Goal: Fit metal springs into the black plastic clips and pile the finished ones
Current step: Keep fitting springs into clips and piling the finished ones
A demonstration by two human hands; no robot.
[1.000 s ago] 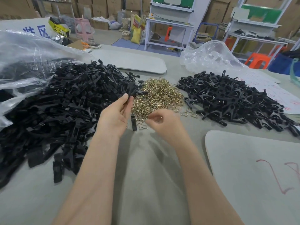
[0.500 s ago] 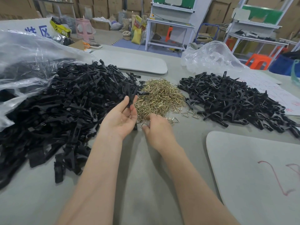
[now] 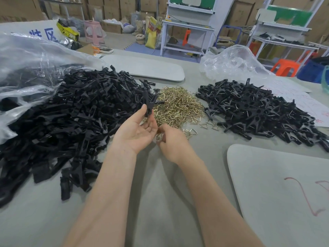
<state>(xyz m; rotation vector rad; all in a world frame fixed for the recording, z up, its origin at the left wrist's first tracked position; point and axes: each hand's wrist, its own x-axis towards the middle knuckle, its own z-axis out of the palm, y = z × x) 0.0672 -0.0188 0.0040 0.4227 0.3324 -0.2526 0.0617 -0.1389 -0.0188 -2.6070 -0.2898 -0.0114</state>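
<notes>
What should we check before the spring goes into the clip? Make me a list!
1. Left hand holds a black clip: ok.
2. Right hand pinches a spring: ok, though mostly hidden.
3. Spring lined up with the clip: cannot tell.
4. Spring pile close by: ok.
5. Finished pile on the right, ready for more: ok.
</notes>
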